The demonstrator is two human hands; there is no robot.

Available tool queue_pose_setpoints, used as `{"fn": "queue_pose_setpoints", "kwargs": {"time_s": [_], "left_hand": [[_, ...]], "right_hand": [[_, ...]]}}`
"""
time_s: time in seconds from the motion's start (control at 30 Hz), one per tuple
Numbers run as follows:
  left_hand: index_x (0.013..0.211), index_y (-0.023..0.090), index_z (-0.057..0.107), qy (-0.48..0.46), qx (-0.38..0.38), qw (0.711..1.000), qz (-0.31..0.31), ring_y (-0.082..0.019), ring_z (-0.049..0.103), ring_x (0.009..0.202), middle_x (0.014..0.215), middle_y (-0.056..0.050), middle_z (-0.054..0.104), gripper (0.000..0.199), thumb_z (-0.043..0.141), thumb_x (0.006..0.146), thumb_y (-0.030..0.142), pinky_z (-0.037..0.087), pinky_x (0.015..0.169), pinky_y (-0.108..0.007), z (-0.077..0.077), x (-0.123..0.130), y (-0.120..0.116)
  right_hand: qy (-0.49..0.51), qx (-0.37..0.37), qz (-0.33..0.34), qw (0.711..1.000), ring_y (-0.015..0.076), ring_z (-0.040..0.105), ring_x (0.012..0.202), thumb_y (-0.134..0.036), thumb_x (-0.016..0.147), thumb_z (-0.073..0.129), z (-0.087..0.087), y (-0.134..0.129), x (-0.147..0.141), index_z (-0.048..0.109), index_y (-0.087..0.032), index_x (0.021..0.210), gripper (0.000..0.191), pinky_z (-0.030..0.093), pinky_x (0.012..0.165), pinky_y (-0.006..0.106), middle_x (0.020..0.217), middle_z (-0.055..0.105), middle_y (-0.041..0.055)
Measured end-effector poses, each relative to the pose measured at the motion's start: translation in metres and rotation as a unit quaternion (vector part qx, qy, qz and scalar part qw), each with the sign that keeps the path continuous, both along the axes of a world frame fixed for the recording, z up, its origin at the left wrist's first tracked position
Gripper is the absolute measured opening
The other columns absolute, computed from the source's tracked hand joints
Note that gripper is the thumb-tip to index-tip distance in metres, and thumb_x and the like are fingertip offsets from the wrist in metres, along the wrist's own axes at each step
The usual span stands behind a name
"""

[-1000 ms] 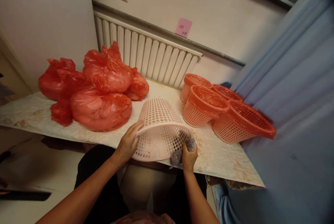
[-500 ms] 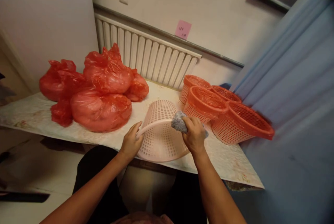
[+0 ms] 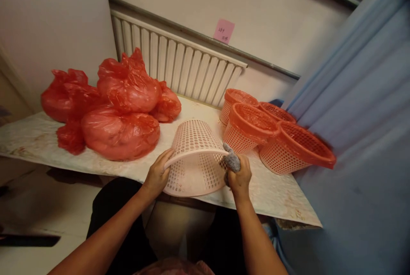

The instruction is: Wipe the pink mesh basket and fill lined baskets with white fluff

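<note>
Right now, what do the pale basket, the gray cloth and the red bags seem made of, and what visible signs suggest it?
Pale basket: probably molded plastic, smooth, judging by its stiff shape and regular holes.
Gray cloth: seemingly fabric, matte, since it bunches softly; I can't tell the fiber.
Red bags: likely thin plastic film, glossy, given the highlights and crinkles.
</note>
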State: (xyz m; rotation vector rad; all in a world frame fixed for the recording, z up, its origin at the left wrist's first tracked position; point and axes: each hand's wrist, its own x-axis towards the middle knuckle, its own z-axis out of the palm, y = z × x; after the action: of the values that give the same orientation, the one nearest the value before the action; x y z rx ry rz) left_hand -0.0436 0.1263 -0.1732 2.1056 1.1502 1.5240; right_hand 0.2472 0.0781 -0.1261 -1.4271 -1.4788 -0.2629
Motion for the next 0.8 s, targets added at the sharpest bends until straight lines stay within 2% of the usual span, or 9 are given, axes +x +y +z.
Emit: {"fn": "queue_pose_setpoints", "kwargs": {"time_s": [0.1, 0.23, 0.33, 0.4, 0.5, 0.6, 0.7, 0.8], "left_hand": [[0.133, 0.012, 0.053, -0.009, -0.001, 1.000, 0.005, -0.023, 0.051, 0.129, 0.136, -0.012, 0.057, 0.061, 0.039, 0.074, 0.006, 0.039, 0.113, -0.044, -0.003, -0.003, -0.001], [0.132, 0.013, 0.053, -0.019, -0.014, 1.000, 0.011, -0.023, 0.052, 0.129, 0.136, -0.012, 0.057, 0.059, 0.040, 0.075, 0.010, 0.039, 0.114, -0.043, -0.004, -0.004, -0.003], [0.132, 0.014, 0.054, -0.043, -0.042, 0.998, 0.018, -0.023, 0.052, 0.128, 0.136, -0.011, 0.058, 0.055, 0.041, 0.078, 0.014, 0.038, 0.114, -0.042, -0.005, -0.007, -0.007], [0.130, 0.014, 0.055, -0.073, -0.079, 0.994, 0.033, -0.023, 0.055, 0.125, 0.133, -0.010, 0.060, 0.051, 0.043, 0.081, 0.020, 0.040, 0.112, -0.042, -0.008, -0.011, -0.010], [0.126, 0.015, 0.057, -0.123, -0.165, 0.976, 0.070, -0.024, 0.060, 0.117, 0.125, -0.009, 0.065, 0.046, 0.046, 0.084, 0.030, 0.044, 0.107, -0.041, -0.015, -0.018, -0.016], [0.125, 0.015, 0.058, -0.136, -0.250, 0.956, 0.070, -0.025, 0.064, 0.109, 0.117, -0.009, 0.069, 0.049, 0.048, 0.084, 0.040, 0.049, 0.100, -0.042, -0.020, -0.022, -0.020], [0.125, 0.014, 0.058, -0.126, -0.272, 0.952, 0.063, -0.026, 0.064, 0.108, 0.117, -0.010, 0.068, 0.052, 0.052, 0.082, 0.042, 0.050, 0.099, -0.042, -0.016, -0.016, -0.021], [0.124, 0.013, 0.058, -0.124, -0.244, 0.960, 0.059, -0.026, 0.063, 0.112, 0.121, -0.012, 0.067, 0.053, 0.055, 0.078, 0.039, 0.047, 0.103, -0.043, -0.007, -0.003, -0.018]], "right_hand": [[0.163, -0.021, -0.083, 0.983, 0.0239, 0.060, 0.097, -0.034, 0.076, 0.060, -0.046, -0.003, 0.003, 0.061, -0.016, 0.110, 0.038, 0.046, 0.088, 0.037, 0.103, 0.065, 0.0089], [0.333, -0.066, -0.148, 0.929, 0.0271, 0.061, 0.100, -0.051, 0.071, 0.064, -0.102, -0.009, -0.010, 0.060, -0.010, 0.115, 0.060, 0.048, 0.087, 0.037, 0.109, 0.067, 0.0159], [0.365, -0.090, -0.156, 0.913, 0.0278, 0.063, 0.097, -0.053, 0.068, 0.064, -0.125, -0.013, -0.023, 0.061, -0.009, 0.113, 0.063, 0.050, 0.083, 0.037, 0.105, 0.069, 0.0168], [0.366, -0.100, -0.145, 0.914, 0.0268, 0.065, 0.092, -0.052, 0.068, 0.065, -0.127, -0.015, -0.028, 0.063, -0.010, 0.110, 0.059, 0.050, 0.080, 0.036, 0.102, 0.070, 0.0153], [0.341, -0.110, -0.126, 0.925, 0.0256, 0.064, 0.088, -0.050, 0.069, 0.066, -0.105, -0.011, -0.026, 0.064, -0.012, 0.106, 0.053, 0.049, 0.079, 0.035, 0.097, 0.071, 0.0131], [0.245, -0.074, -0.110, 0.960, 0.0245, 0.062, 0.086, -0.043, 0.073, 0.064, -0.055, -0.006, -0.019, 0.065, -0.014, 0.105, 0.043, 0.047, 0.079, 0.034, 0.094, 0.070, 0.0104], [0.046, -0.006, -0.058, 0.997, 0.0231, 0.059, 0.093, -0.029, 0.080, 0.057, 0.005, -0.005, -0.017, 0.066, -0.017, 0.104, 0.028, 0.045, 0.084, 0.034, 0.098, 0.067, 0.0085], [-0.158, -0.007, -0.006, 0.987, 0.0223, 0.055, 0.093, -0.016, 0.080, 0.053, 0.053, -0.006, -0.025, 0.065, -0.020, 0.109, 0.032, 0.043, 0.083, 0.034, 0.097, 0.064, 0.0070]]}}
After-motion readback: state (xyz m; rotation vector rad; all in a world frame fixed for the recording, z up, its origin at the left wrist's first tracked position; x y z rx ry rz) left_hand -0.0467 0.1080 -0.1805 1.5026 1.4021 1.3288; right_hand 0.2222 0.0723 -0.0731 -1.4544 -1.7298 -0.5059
